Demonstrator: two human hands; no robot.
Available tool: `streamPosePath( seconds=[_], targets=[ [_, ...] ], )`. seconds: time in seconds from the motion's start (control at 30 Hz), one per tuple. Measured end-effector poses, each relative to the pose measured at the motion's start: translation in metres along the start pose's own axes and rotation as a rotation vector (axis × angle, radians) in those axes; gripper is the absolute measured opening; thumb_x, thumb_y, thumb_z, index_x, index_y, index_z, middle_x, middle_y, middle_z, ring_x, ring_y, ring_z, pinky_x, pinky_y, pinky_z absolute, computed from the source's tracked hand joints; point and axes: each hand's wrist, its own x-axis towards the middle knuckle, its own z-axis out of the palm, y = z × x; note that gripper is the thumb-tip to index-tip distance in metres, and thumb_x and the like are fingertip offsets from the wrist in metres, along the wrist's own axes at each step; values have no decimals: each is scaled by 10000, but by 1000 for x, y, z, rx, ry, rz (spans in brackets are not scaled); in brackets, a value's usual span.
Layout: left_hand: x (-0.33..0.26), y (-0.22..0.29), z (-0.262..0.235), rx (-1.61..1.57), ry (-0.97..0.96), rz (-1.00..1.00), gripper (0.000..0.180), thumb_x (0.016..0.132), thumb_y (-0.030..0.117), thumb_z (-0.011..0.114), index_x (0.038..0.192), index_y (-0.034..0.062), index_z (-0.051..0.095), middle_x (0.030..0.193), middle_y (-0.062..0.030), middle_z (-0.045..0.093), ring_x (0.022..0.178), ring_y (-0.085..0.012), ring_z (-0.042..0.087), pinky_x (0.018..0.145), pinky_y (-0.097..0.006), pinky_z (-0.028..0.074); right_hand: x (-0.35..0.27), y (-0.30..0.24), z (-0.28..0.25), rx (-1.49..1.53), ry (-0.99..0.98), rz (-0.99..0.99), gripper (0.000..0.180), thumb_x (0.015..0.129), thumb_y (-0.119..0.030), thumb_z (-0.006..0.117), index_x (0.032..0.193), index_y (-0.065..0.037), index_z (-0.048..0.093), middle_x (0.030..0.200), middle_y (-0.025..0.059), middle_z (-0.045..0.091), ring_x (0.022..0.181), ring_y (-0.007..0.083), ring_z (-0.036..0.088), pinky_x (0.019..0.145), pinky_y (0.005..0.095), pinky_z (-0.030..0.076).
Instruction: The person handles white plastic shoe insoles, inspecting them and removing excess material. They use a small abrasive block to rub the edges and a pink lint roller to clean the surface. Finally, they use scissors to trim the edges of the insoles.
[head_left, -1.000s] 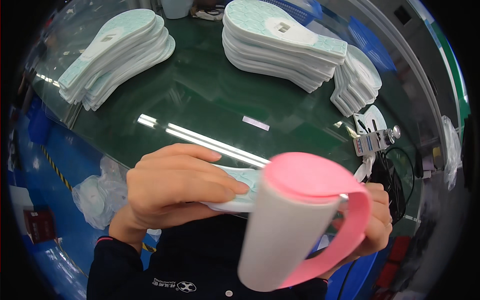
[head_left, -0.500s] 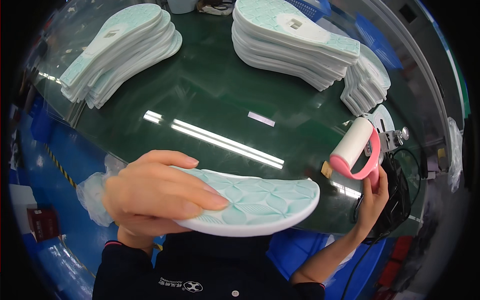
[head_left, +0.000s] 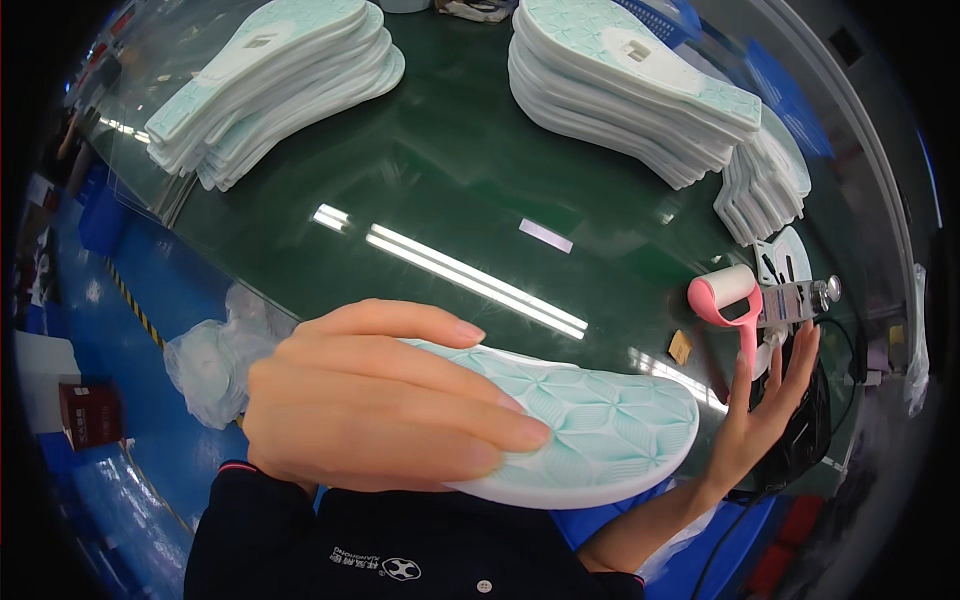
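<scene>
Partly, left hand (head_left: 370, 400) fingers hide the held sole (head_left: 590, 440); right hand (head_left: 765, 415) fingers spread.

Setting, as I see it from my feed: shoe factory workstation. Evidence: dark green glass-topped bench (head_left: 420, 190); two tall stacks of white and mint shoe soles (head_left: 275, 85) (head_left: 625, 85); a smaller fanned pile (head_left: 765, 185) at the right; blue painted floor (head_left: 150, 300) with hazard striping; pink hand roller (head_left: 725, 295) at the bench edge

Two sole stacks (head_left: 280, 90) (head_left: 630, 90) (mint-topped), plastic bag (head_left: 215, 355)
</scene>
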Motion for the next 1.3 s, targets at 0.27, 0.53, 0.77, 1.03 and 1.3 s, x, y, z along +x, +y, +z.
streamPosePath(
  seconds=[0.27,0.53,0.77,1.03,1.3],
  targets=[
    [4,14,-8,56,-170,-65,152,787,117,629,878,51,527,915,-122,661,860,-211,634,862,-393,407,-8,-88,18,414,-386,-462,626,685,-378,690,1175,-62,462,1106,142,559,1121,377,464,968,526,313],
    [-2,7,1,51,-134,-69,265,750,147,676,956,41,547,945,-112,657,904,-198,619,873,-386,396,-17,-94,31,485,-316,-325,341,649,-215,703,966,-129,612,851,-23,632,930,260,602,916,476,391],
    [-6,3,5,44,-101,-65,270,746,155,684,954,44,554,904,-86,667,894,-191,621,899,-395,377,-18,-87,32,521,-314,-344,239,660,-234,690,867,-122,644,798,-21,645,876,244,618,881,448,415],
    [-4,-4,16,338,229,-229,980,525,481,762,1233,-35,323,1255,-248,394,1166,-319,424,993,-440,277,-28,-85,39,909,-92,216,269,642,-106,740,830,-6,576,788,108,601,848,281,599,896,515,414],
    [-19,-2,31,-21,251,-367,922,482,350,856,1157,-40,364,1109,-234,520,1139,-292,464,1011,-452,280,-34,-85,39,1200,18,406,281,722,-153,718,821,-38,481,795,72,558,935,269,561,938,599,330]
  ],
)
